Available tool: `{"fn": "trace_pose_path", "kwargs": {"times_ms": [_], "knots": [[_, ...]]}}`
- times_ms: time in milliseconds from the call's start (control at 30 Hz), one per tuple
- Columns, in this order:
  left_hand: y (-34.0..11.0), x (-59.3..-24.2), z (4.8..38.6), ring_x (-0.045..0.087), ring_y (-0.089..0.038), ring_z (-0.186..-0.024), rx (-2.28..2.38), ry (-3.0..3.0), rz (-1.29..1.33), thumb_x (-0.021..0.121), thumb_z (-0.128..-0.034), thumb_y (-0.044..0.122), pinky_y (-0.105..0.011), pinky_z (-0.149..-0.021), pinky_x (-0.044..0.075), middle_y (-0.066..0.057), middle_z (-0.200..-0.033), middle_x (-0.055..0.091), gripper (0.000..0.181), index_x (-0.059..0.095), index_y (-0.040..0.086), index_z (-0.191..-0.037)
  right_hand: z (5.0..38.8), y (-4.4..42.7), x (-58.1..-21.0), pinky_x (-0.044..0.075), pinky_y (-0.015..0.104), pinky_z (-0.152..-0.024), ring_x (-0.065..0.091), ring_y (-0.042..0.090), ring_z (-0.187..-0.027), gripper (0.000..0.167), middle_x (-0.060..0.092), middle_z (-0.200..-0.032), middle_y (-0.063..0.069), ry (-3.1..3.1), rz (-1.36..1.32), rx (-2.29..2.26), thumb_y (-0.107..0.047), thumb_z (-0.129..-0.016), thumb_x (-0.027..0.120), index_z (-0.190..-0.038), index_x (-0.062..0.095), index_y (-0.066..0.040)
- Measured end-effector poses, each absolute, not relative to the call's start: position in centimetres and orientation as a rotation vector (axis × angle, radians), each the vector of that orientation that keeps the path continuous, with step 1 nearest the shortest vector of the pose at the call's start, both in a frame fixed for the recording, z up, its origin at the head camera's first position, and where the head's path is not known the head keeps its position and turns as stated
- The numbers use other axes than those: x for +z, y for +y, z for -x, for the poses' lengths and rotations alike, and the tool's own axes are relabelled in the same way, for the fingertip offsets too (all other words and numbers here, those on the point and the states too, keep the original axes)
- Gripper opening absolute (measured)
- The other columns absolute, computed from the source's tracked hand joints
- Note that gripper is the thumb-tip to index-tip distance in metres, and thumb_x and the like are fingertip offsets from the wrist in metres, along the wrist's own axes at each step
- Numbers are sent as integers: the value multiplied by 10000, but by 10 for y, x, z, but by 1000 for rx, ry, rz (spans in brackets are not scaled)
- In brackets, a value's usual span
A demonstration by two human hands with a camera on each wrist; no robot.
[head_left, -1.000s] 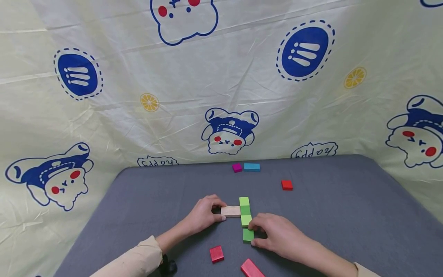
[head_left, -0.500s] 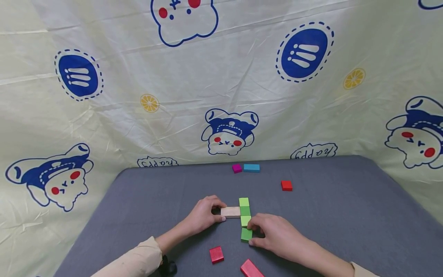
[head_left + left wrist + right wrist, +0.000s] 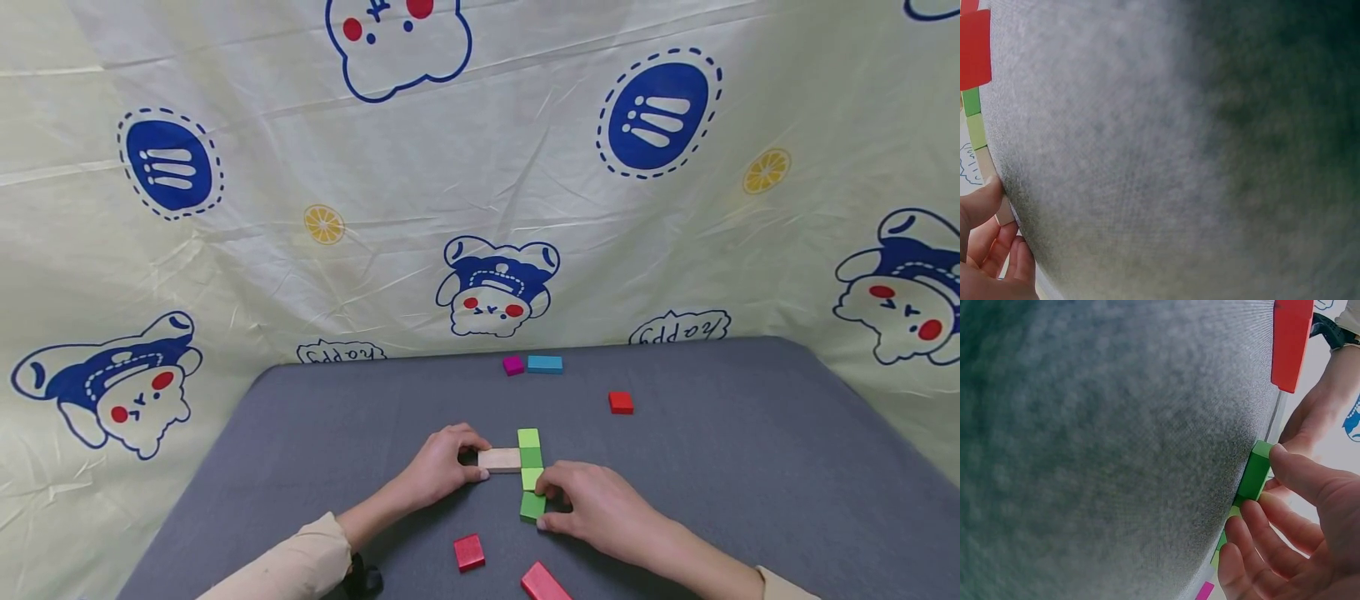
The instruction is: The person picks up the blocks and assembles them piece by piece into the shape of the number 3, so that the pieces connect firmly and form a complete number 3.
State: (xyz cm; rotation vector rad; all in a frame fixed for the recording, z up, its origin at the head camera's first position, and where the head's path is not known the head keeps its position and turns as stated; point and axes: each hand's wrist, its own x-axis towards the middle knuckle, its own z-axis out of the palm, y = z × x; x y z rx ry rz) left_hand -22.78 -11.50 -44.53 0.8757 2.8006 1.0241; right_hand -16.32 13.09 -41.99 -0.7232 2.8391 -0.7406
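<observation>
Wooden block (image 3: 499, 460) lies lengthwise left to right, left hand (image 3: 441, 468) pinching its end, right hand (image 3: 596, 504) pinching nearest green block (image 3: 532, 507).

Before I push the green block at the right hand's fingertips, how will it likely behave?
The green block looks stiff, given its crisp edges. Its flat faces suggest sliding on the grey table rather than rolling. Pushed forward, it would probably nudge the light green block beside it.

The grey table (image 3: 720, 433) carries coloured blocks (image 3: 531, 457) (plus one pale block (image 3: 498, 460)).
</observation>
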Motion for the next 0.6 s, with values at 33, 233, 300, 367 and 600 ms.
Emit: {"fn": "trace_pose_path", "kwargs": {"times_ms": [33,233,300,367,600], "knots": [[-115,-445,228,563,-156,-966,1023,2802,-876,793,-831,128,-343,-871,469,35,-1018,635,250,736,99,-1072,163,131,-420,453,291,-652,511,51,-753,280,560,-837,-163,2838,720,-741,-298,-760,849,-987,702,-223],[-115,-446,229,559,-149,-967,1016,2806,-873,794,-831,133,-349,-874,465,43,-1017,633,247,736,106,-1069,163,131,-420,453,292,-656,510,54,-756,279,557,-840,-162,2834,710,-741,-296,-762,848,-987,699,-225],[-115,-446,229,559,-149,-970,1017,2806,-875,793,-832,135,-352,-878,464,42,-1018,633,245,736,105,-1068,164,131,-420,453,293,-657,509,53,-756,277,558,-843,-162,2832,709,-740,-297,-763,847,-987,698,-227],[-115,-447,229,560,-150,-972,1017,2807,-878,793,-831,135,-354,-881,464,42,-1018,633,243,735,105,-1066,164,131,-420,453,295,-659,510,54,-758,277,559,-846,-161,2831,709,-740,-298,-764,846,-987,698,-227],[-115,-447,229,559,-148,-967,1020,2807,-883,792,-831,131,-353,-878,464,45,-1011,633,239,736,106,-1063,164,131,-420,457,294,-663,512,58,-764,283,559,-850,-159,2828,700,-740,-301,-765,847,-994,699,-228]]}}
